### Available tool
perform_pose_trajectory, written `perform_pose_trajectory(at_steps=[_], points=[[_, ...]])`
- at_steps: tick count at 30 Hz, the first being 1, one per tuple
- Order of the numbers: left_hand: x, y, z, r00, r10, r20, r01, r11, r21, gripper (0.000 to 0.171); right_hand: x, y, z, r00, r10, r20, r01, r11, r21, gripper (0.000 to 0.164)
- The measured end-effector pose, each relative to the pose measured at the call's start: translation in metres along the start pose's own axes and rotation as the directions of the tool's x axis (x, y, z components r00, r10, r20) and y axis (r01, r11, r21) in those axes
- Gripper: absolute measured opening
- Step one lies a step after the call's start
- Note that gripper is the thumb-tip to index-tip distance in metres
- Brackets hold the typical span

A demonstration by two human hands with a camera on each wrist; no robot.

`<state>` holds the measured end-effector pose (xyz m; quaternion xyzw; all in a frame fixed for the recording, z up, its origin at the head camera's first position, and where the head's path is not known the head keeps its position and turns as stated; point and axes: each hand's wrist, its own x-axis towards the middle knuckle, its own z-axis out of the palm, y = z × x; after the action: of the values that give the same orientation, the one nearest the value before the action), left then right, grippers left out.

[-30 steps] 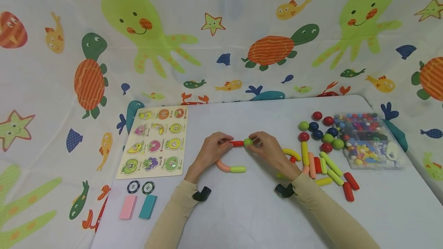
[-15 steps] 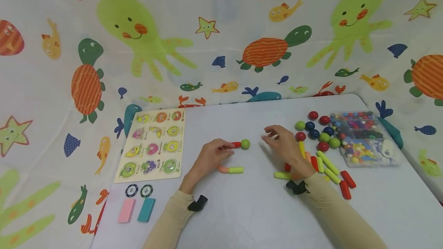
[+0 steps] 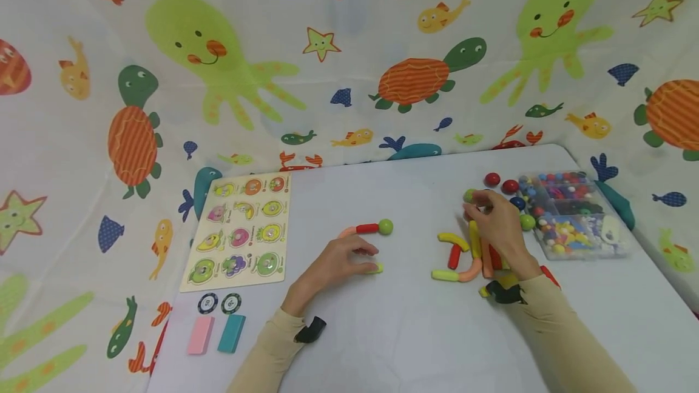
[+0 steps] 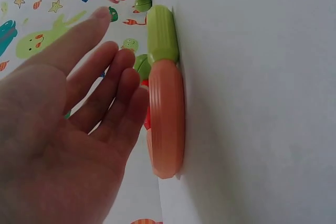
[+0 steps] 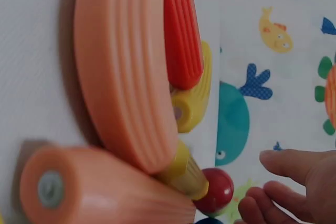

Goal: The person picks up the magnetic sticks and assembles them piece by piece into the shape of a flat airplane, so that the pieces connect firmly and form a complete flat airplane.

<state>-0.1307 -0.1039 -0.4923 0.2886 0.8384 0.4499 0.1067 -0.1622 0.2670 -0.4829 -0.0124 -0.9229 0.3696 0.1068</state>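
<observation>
My left hand (image 3: 337,262), fingers loosely bent, is beside a curved peach rod (image 4: 168,119) joined end to end with a short green rod (image 4: 163,35). Most of this pair is hidden behind the hand in the head view. Just beyond it lie a red rod (image 3: 368,228), a green ball (image 3: 385,226) at its right end and a curved peach piece (image 3: 347,232) at its left. My right hand (image 3: 499,223) reaches over the cluster of balls, its fingertips close to a green ball (image 3: 469,194). In the right wrist view, its parted fingers hold nothing near a red ball (image 5: 213,190).
Loose yellow, red, green and peach rods lie under and around the right forearm, including a curved yellow rod (image 3: 453,239). A clear divided bead box (image 3: 579,217) stands at right. At left are a fruit puzzle board (image 3: 237,229), two round chips, a pink block (image 3: 201,335) and a teal block (image 3: 232,333).
My right hand has left the green ball by the red rod and moved right to the ball cluster. My left hand has let go of the red rod and moved down to the green rod.
</observation>
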Motion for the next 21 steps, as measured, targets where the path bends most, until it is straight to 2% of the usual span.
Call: perform_pose_trajectory(at_steps=[8,21], points=[[0.0001,-0.0019,0.0042,0.995,-0.023,0.097,0.022,1.000,0.012,0.030,-0.0021,0.0063,-0.0090,0.993,0.062,0.100,-0.056,0.997,-0.061,0.045],[-0.0006,-0.0029,0.0044,0.993,-0.012,0.116,-0.004,0.990,0.143,0.026,0.0012,0.0076,-0.0054,0.989,0.064,0.135,-0.043,0.987,-0.153,0.040]])
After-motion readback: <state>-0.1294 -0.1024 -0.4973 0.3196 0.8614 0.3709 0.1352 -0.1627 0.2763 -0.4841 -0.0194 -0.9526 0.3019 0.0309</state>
